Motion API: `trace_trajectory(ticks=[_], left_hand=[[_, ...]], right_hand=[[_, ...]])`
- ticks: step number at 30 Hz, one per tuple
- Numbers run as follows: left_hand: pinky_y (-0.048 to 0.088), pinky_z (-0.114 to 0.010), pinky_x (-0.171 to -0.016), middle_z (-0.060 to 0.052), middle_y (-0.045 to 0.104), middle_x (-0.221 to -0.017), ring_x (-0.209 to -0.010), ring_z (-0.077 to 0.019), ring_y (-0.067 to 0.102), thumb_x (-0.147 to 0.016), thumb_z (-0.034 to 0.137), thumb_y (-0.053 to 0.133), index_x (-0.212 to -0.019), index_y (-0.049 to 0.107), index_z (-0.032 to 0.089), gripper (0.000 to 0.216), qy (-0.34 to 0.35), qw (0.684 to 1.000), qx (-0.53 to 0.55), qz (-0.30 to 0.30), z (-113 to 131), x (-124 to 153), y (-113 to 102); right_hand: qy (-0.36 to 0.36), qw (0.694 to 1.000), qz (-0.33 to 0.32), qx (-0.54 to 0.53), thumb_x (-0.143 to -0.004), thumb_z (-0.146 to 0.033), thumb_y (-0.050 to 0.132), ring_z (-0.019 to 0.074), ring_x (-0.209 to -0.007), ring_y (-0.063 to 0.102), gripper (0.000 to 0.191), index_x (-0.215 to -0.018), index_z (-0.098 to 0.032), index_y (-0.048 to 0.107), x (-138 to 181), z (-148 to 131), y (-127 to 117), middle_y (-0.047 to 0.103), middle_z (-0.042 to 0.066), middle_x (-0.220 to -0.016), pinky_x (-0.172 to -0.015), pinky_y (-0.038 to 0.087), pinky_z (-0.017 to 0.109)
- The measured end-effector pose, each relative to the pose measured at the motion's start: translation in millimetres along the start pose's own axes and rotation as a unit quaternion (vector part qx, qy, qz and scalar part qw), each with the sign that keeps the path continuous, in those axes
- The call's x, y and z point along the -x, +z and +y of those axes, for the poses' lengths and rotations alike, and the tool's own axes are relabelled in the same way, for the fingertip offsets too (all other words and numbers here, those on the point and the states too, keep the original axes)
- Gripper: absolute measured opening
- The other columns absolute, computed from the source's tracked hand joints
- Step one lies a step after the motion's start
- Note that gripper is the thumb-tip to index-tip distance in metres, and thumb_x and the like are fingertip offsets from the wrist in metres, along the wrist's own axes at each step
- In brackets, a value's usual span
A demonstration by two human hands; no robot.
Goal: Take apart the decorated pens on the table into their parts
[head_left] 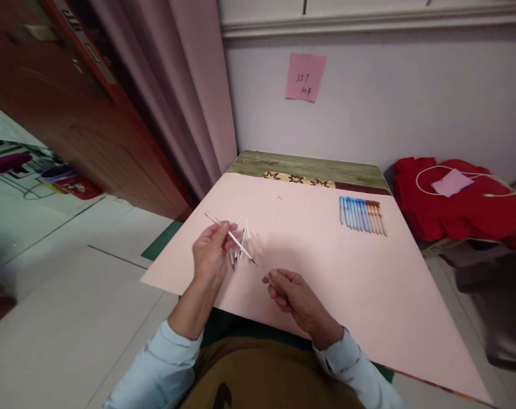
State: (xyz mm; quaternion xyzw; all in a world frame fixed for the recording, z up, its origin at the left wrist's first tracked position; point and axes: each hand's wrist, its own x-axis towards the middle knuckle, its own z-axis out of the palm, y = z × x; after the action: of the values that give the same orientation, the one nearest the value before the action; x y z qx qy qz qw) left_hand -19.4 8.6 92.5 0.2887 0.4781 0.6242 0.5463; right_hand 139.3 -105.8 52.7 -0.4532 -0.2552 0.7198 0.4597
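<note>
L hand (212, 251) pinches slim white rod (241, 246), axis slanting down-right, dark tip (254, 263) twd nearby R hand (292, 294), fingers curled, can't tell if holding anything.

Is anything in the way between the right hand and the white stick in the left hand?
Nothing I can clearly see: only a gap above the pink sheet separates the right hand from the white stick's dark tip. The other sticks are beside the left hand.
</note>
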Motion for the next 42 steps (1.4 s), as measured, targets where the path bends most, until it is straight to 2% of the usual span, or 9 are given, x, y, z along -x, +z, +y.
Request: trace_trajectory(ticks=[3,6,9,12,24,27,32,36,42], left_hand=[[0.057,-0.028,-0.057,-0.006,0.072,-0.078,-0.057,-0.014,0.067,-0.061,0.03,0.084,-0.085,0.064,0.012,0.036,0.074,0.995,-0.046,0.046,12,-28,-17],[0.055,-0.029,-0.053,-0.005,0.07,-0.07,-0.054,-0.0158,0.065,-0.059,0.03,0.083,-0.082,0.065,0.011,0.035,0.053,0.991,-0.121,0.022,5,-44,-26],[0.053,-0.029,-0.052,-0.003,0.069,-0.066,-0.053,-0.0159,0.064,-0.059,0.034,0.082,-0.081,0.065,0.012,0.035,-0.004,0.986,-0.167,-0.028,-14,-52,-23],[0.05,-0.025,-0.053,-0.003,0.068,-0.064,-0.055,-0.0148,0.064,-0.06,0.038,0.082,-0.08,0.067,0.013,0.035,-0.021,0.972,-0.224,-0.068,-25,-58,-20],[0.049,-0.027,-0.059,-0.006,0.073,-0.077,-0.062,-0.0154,0.064,-0.069,0.045,0.072,-0.088,0.064,0.015,0.036,0.004,0.963,-0.268,-0.035,0,-93,-31],[0.045,-0.028,-0.058,-0.001,0.071,-0.071,-0.055,-0.0155,0.06,-0.076,0.048,0.064,-0.096,0.063,0.019,0.035,0.052,0.897,-0.434,-0.068,16,-83,-47],[0.041,-0.029,-0.064,-0.003,0.071,-0.074,-0.07,-0.0216,0.066,-0.085,0.041,0.053,-0.087,0.057,0.022,0.02,0.035,0.704,-0.692,-0.152,19,-40,-74],[0.039,-0.03,-0.065,-0.005,0.071,-0.078,-0.074,-0.0233,0.067,-0.092,0.038,0.042,-0.092,0.054,0.022,0.02,-0.01,0.648,-0.745,-0.161,2,-14,-79],[0.036,-0.03,-0.061,-0.005,0.071,-0.077,-0.075,-0.0257,0.068,-0.094,0.052,0.041,-0.09,0.052,0.023,0.03,-0.011,0.616,-0.772,-0.158,-2,-12,-76]], right_hand=[[-0.033,0.997,0.053,0.037,-0.075,-0.058,0.071,0.0074,-0.052,0.045,0.047,-0.094,-0.016,0.066,-11,-3,-3,0.061,0.001,-0.074,-0.045,0.031,0.022],[-0.081,0.99,0.101,0.057,-0.079,-0.055,0.068,0.0169,-0.081,0.062,0.049,-0.11,-0.018,0.065,-36,-2,1,0.067,0.009,-0.102,-0.068,0.051,0.03],[-0.122,0.979,0.117,0.11,-0.084,-0.051,0.065,0.0238,-0.116,0.059,0.054,-0.128,-0.021,0.059,-61,0,8,0.061,0.012,-0.131,-0.1,0.046,0.04],[-0.131,0.972,0.134,0.145,-0.085,-0.051,0.062,0.0253,-0.131,0.05,0.055,-0.133,-0.022,0.058,-75,-1,10,0.055,0.011,-0.143,-0.112,0.036,0.042],[-0.125,0.96,0.141,0.207,-0.087,-0.046,0.059,0.0245,-0.101,0.066,0.038,-0.111,-0.019,0.065,-79,-7,-12,0.071,0.011,-0.111,-0.09,0.052,0.039],[-0.12,0.94,0.154,0.281,-0.086,-0.043,0.059,0.0228,-0.087,0.069,0.039,-0.115,-0.018,0.063,-86,-11,-20,0.071,0.011,-0.106,-0.076,0.054,0.036],[-0.133,0.887,0.145,0.418,-0.088,-0.036,0.055,0.0202,-0.074,0.067,0.033,-0.113,-0.017,0.065,-105,-20,-26,0.072,0.007,-0.09,-0.069,0.05,0.032],[-0.139,0.847,0.137,0.495,-0.087,-0.03,0.057,0.0193,-0.071,0.065,0.029,-0.112,-0.017,0.065,-118,-20,-20,0.071,0.005,-0.079,-0.069,0.046,0.03],[-0.122,0.845,0.127,0.504,-0.085,-0.023,0.058,0.0162,-0.066,0.063,0.012,-0.093,-0.018,0.066,-121,-20,-12,0.07,0.004,-0.074,-0.061,0.041,0.026]])
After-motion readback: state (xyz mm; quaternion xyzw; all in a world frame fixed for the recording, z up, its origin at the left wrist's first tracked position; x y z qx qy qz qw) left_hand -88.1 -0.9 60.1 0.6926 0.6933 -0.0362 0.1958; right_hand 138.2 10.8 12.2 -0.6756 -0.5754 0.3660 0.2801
